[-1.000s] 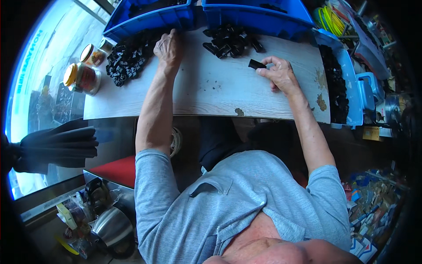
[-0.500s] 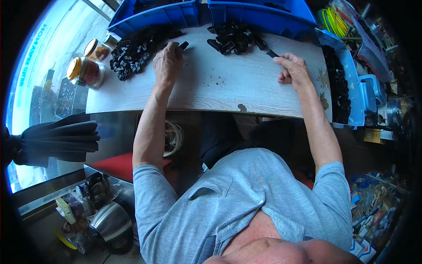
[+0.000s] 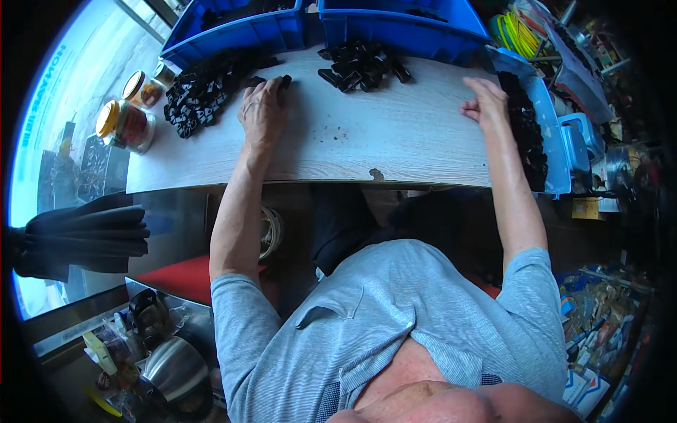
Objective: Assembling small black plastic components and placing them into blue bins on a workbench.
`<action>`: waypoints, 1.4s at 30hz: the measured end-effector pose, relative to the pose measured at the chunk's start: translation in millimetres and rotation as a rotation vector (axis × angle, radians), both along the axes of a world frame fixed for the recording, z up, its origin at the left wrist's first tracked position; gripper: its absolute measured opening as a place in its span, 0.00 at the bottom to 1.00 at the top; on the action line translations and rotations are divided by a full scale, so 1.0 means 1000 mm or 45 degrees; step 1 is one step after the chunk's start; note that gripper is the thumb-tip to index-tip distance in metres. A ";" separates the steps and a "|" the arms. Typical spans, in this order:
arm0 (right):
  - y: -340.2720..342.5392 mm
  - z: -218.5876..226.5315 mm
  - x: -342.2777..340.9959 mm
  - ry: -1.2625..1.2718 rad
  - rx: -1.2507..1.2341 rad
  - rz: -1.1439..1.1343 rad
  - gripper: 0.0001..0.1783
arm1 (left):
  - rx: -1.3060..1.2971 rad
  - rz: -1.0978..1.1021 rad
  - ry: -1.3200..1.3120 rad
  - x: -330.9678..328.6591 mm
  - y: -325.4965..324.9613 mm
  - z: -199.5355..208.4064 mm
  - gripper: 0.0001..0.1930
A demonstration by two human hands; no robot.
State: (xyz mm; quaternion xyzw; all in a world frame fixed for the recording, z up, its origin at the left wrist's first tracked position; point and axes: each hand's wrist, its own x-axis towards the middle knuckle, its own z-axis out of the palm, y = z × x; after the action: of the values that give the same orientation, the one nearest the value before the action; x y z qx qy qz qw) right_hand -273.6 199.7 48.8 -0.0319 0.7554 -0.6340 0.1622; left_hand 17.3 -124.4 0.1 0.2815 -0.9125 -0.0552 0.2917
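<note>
The left hand [image 3: 260, 116] pinches a small black piece [image 3: 285, 82]; the right hand [image 3: 489, 103] has its fingers spread near a light blue bin [image 3: 557, 167] of black bits [image 3: 529, 137]

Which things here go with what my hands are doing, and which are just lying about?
Likely in the job:
- black piece at the left hand
- black piles on the table
- blue bins
- tub of black pieces

Apparently just lying about:
- jars
- kettle
- yellow coil
</note>
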 end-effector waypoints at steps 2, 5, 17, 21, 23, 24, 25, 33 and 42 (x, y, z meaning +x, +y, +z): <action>-0.021 0.004 0.018 -0.033 0.085 0.138 0.22 | -0.033 -0.056 0.063 -0.003 0.010 -0.002 0.15; -0.049 0.003 0.029 -0.057 0.185 0.238 0.22 | 0.029 -0.116 0.157 -0.005 0.025 -0.002 0.13; -0.089 0.003 0.054 -0.016 0.515 0.457 0.18 | 0.971 -0.241 0.422 -0.018 0.112 0.016 0.16; -0.078 0.006 0.079 -0.099 0.481 0.537 0.20 | 1.013 -0.325 0.512 -0.031 0.122 0.010 0.15; -0.073 0.011 0.094 -0.162 0.461 0.592 0.19 | 0.966 -0.404 0.560 -0.036 0.126 0.010 0.14; -0.069 0.012 0.095 -0.160 0.464 0.586 0.19 | 0.969 -0.410 0.562 -0.039 0.127 0.009 0.14; -0.066 0.013 0.096 -0.131 0.419 0.626 0.18 | 0.950 -0.402 0.568 -0.041 0.128 0.007 0.14; -0.073 -0.001 0.070 0.179 0.352 0.594 0.30 | 0.883 -0.397 0.554 -0.041 0.127 0.004 0.14; -0.073 0.002 0.072 0.108 0.447 0.833 0.20 | 0.413 -0.506 0.536 -0.047 0.125 0.016 0.13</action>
State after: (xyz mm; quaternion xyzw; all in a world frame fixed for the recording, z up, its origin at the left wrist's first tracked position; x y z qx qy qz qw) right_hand -201.1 126.2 51.2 -0.2694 0.8087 -0.4076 0.3276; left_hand -29.7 0.2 16.3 0.1230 -0.8486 -0.3125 0.4088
